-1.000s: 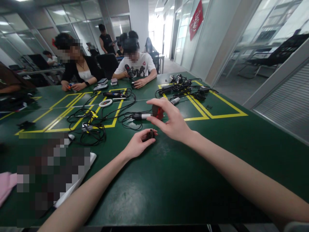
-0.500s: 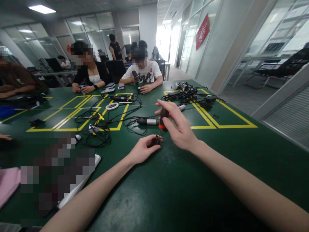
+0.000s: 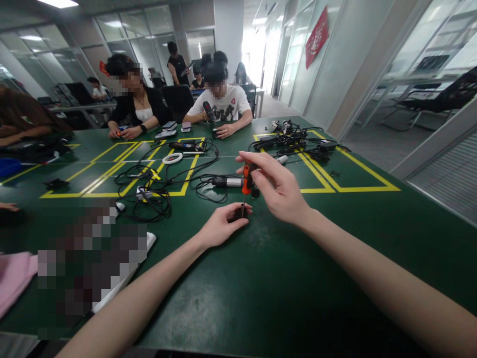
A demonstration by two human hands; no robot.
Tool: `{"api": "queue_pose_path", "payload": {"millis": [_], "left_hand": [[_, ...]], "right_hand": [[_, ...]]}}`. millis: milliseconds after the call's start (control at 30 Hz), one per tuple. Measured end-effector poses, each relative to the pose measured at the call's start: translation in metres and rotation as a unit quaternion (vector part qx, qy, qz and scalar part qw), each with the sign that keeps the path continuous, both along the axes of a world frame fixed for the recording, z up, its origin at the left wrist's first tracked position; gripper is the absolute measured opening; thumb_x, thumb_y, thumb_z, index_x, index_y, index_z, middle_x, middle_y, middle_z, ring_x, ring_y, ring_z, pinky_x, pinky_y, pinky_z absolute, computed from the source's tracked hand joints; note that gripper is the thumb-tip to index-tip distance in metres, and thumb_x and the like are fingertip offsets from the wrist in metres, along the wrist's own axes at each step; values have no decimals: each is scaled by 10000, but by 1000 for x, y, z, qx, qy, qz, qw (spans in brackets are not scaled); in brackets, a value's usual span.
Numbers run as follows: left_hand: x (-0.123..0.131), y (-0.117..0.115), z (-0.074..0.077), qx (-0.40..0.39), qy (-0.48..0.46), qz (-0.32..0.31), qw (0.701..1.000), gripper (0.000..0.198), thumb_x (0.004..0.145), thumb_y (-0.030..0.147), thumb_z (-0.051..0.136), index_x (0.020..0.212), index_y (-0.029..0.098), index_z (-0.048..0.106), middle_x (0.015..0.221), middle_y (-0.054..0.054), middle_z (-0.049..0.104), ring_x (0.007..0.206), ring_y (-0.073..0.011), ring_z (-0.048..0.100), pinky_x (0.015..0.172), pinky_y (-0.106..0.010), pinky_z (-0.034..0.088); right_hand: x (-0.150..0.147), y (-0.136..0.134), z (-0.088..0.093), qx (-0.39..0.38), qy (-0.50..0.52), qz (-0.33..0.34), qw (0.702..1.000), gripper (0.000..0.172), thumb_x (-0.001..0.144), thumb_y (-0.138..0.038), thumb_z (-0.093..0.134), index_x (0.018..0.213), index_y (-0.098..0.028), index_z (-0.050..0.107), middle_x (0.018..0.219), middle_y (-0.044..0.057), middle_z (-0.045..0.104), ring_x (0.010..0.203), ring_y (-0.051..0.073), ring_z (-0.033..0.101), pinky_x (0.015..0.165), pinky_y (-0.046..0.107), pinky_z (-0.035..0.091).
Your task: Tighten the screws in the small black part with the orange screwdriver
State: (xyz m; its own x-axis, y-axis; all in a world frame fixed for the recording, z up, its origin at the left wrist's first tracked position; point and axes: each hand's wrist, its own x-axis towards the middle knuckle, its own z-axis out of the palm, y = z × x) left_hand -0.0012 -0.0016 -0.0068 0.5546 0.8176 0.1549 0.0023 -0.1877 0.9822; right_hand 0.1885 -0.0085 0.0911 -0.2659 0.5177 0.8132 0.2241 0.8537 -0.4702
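Note:
My left hand (image 3: 219, 226) is closed around a small dark part (image 3: 238, 214) at the tabletop, mostly hidden by the fingers. My right hand (image 3: 278, 186) grips the black and orange handle of a screwdriver (image 3: 246, 181) between thumb and fingers. The screwdriver stands nearly upright, its thin shaft pointing down into the dark part. Whether the tip sits in a screw is too small to tell. Just behind lies a black and silver cylindrical tool (image 3: 233, 182) with a cable.
Black cables (image 3: 156, 204) lie in loops to the left, near a white ring (image 3: 173, 158). A heap of dark cabled items (image 3: 286, 141) is at the back right. A white-edged tray (image 3: 149, 241) stands by my left forearm. Co-workers (image 3: 223, 107) sit across the green table (image 3: 298, 298).
The screwdriver has turned, so more orange of its handle shows, and it stands more upright. My right-hand fingers have shifted around the handle. The view has tilted slightly down.

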Motion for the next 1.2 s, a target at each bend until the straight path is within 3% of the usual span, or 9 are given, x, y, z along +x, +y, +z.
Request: {"api": "queue_pose_path", "payload": {"millis": [200,433,567,700,767,900,1033,1200], "left_hand": [[-1,0,3,5,7,-6,1000,383,902,316,829,1233,158,724,1267,-113,761,1201,-248,715,1149,-419,524],[-2,1,4,14,21,-12,1000,337,902,285,812,1198,151,722,1175,-97,761,1127,-230,717,1114,-407,538],[-2,1,4,22,25,-14,999,330,908,287,803,1199,154,724,1174,-96,757,1122,-232,709,1099,-402,545],[-3,1,6,23,31,-22,999,331,915,292,794,1209,157,724,1174,-92,758,1113,-230,709,1098,-401,545],[-4,1,6,26,37,-24,999,329,919,293,789,1213,161,724,1181,-93,758,1111,-229,710,1094,-398,547],[-5,0,8,40,48,-22,998,319,929,286,768,1218,163,718,1204,-98,753,1136,-233,707,1100,-399,543],[-7,1,9,55,60,-24,996,313,926,274,764,1213,165,705,1203,-97,751,1141,-237,709,1108,-417,544],[-10,3,8,63,63,-32,996,350,909,234,770,1245,169,692,1226,-101,751,1177,-247,710,1126,-430,539]], "right_hand": [[-1,1,0,-13,21,-18,1000,277,994,-256,660,1265,-256,716,1061,54,708,925,192,680,731,325,626],[0,0,7,10,-2,-11,1000,263,1041,-204,549,1256,-218,698,1194,99,712,1008,200,701,799,338,620],[-5,5,12,45,-30,-33,998,183,978,-230,693,1158,-228,728,981,51,703,826,183,654,686,313,591],[-10,8,14,92,-40,-53,994,133,991,-257,683,1107,-222,737,1034,82,685,926,219,671,825,384,610],[-9,7,17,89,-56,-31,994,205,1023,-209,583,1166,-225,729,1124,98,707,1015,231,683,887,400,602],[-6,7,21,57,-89,21,994,281,1046,-189,550,1279,-232,702,1039,59,735,909,200,680,816,355,598],[-6,8,20,74,-81,-9,994,206,1012,-303,681,1201,-237,731,987,52,708,891,213,668,836,382,610],[-6,7,19,57,-97,-11,994,350,1025,-180,529,1341,-242,666,1216,86,700,1101,236,663,948,417,603]]}}
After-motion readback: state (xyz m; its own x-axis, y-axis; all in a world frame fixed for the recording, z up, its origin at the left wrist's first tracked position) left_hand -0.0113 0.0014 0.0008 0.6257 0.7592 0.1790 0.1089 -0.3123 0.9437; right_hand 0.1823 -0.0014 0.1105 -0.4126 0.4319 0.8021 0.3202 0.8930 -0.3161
